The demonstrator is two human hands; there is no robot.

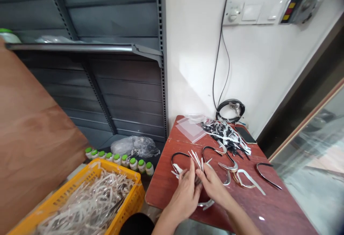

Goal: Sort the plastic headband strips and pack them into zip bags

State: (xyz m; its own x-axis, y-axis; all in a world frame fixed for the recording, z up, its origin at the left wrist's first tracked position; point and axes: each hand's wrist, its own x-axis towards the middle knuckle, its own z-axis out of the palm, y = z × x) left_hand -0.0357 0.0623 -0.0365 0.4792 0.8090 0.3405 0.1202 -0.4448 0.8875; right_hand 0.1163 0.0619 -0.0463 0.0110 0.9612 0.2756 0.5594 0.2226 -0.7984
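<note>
Both hands meet over the red-brown table (271,210), closed around a bundle of thin white strips (198,160) whose ends fan upward. My left hand (185,188) grips the bundle from the left, its fingers bent inward. On the other side, my right hand (212,184) pinches it between thumb and fingers. The lower ends of the strips are hidden by the hands. Around them lie several curved bands, among them a black one (177,155), a gold-edged one with a white strip (243,181) and a silver one (206,204) below the hands.
Behind, a tangled heap of black and white strips (225,134) lies beside clear plastic bags (190,129) and a dark phone (245,135). A yellow crate (139,188) of pale strips stands left, near green-capped bottles (116,159). Another dark curved band (266,177) rests at right.
</note>
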